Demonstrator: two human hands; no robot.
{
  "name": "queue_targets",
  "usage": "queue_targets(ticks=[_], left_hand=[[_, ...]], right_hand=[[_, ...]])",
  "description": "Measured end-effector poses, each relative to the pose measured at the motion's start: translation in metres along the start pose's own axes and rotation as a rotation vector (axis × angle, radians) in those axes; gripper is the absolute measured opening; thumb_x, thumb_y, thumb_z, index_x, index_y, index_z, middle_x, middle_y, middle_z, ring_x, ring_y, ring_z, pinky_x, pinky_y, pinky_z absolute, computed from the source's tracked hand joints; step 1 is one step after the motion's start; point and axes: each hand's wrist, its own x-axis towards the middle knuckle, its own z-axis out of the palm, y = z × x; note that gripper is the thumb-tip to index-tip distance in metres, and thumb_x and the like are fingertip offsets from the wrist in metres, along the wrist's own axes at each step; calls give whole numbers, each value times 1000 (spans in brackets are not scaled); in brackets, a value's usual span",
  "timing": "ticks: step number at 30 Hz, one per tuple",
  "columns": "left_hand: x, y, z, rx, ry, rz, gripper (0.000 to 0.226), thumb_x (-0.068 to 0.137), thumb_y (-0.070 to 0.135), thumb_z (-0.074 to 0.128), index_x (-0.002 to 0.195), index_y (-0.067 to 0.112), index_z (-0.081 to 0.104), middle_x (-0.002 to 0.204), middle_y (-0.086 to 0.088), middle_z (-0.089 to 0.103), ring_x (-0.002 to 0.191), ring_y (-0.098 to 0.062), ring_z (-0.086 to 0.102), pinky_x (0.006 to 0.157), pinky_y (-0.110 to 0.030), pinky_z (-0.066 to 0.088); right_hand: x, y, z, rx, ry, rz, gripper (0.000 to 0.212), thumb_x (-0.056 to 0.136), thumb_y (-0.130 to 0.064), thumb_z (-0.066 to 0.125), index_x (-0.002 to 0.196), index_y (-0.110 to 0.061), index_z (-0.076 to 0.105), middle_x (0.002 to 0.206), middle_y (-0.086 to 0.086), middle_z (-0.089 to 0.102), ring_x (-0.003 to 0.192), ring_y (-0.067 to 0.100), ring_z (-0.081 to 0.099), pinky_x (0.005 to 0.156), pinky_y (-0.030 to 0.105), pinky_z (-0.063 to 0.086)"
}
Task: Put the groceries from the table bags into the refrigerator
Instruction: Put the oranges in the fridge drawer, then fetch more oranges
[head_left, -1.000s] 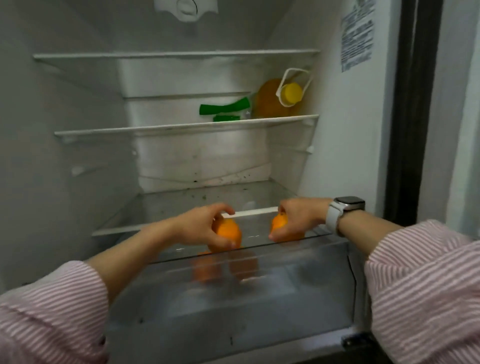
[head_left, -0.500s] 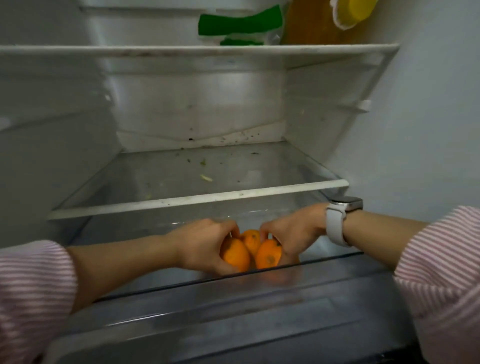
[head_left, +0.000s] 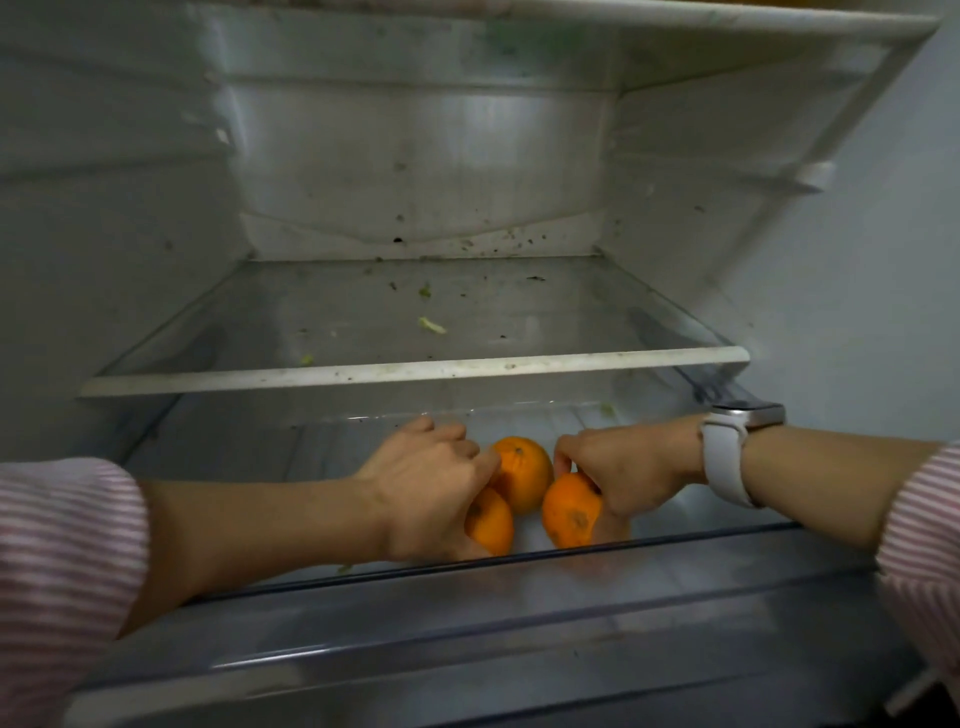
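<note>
- Both hands were down in the clear crisper drawer (head_left: 519, 618), below the glass shelf (head_left: 415, 371), so the fruit wouldn't roll.
- Left hand (head_left: 423, 493) curled round one orange (head_left: 491, 522), fingertips touching the back orange (head_left: 522, 470).
- Right hand (head_left: 623, 467), the one with the white smartwatch (head_left: 727, 457), gripped a third orange (head_left: 571, 512), probably just setting it down; contact underneath was hard to see.
- All three sat bunched together, hands apart.

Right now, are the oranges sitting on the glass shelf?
No, the three oranges lie below the glass shelf, down in the clear drawer, with the left hand and right hand on them.
</note>
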Motion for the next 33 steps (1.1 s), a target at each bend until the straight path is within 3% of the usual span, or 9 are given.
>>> queue_targets(ticks=[6,9,15,17,22,25,28,31,33], left_hand=[[2,-5,4,-41,-74,-203,66,72,74,48,105,17,46,114,-2,55,107,-20,40,83,-32,27],[3,-11,7,-43,-129,-213,71,74,74,46,113,14,50,116,-4,48,109,-21,38,89,-32,31],[3,-19,4,-113,-273,-177,71,74,67,55,126,18,48,122,-5,47,114,-23,40,96,-35,33],[4,-19,-1,-113,-299,-160,71,76,65,55,128,19,46,124,-6,47,116,-24,40,96,-37,34],[8,-19,-35,-324,-333,-105,72,83,54,55,141,17,33,138,-4,44,122,-21,46,101,-31,39],[3,-24,-68,-424,-348,-155,60,86,51,51,136,19,42,132,-1,54,116,-16,52,99,-28,40],[-14,-31,-97,-331,-184,-273,48,89,49,49,126,20,54,126,0,58,115,-16,51,93,-25,39],[-43,-26,-108,-227,235,-514,44,89,49,50,126,24,53,126,-1,58,113,-22,54,90,-34,45],[-67,-10,-104,-150,563,-641,40,90,44,51,123,22,55,123,-4,59,112,-27,54,86,-38,46]], right_hand=[[-2,2,-1,151,52,20,62,77,-34,70,129,-19,39,119,4,53,99,19,54,87,29,46],[-1,2,-1,218,49,32,61,75,-33,73,126,-20,42,112,0,48,98,20,58,81,27,49],[-3,4,-3,414,-30,24,56,78,-19,71,127,-17,43,111,3,44,74,12,54,64,18,51],[-3,2,-7,384,-46,25,57,81,-24,68,130,-18,41,118,5,45,73,10,53,67,19,50],[-16,-2,-21,284,-29,2,60,86,-33,60,138,-20,35,139,4,43,122,23,46,102,33,41],[-36,-7,-36,281,30,-36,49,89,-35,55,134,-22,43,126,1,55,112,17,53,100,33,43],[-62,-17,-50,304,287,-80,40,91,-39,50,127,-22,51,93,-6,61,89,12,58,91,30,47],[-79,-35,-49,328,739,-143,36,92,-36,48,124,-21,54,113,0,64,105,17,57,94,30,43],[-85,-53,-34,397,1027,-217,31,92,-30,48,120,-19,57,115,0,64,108,18,57,93,30,42]])
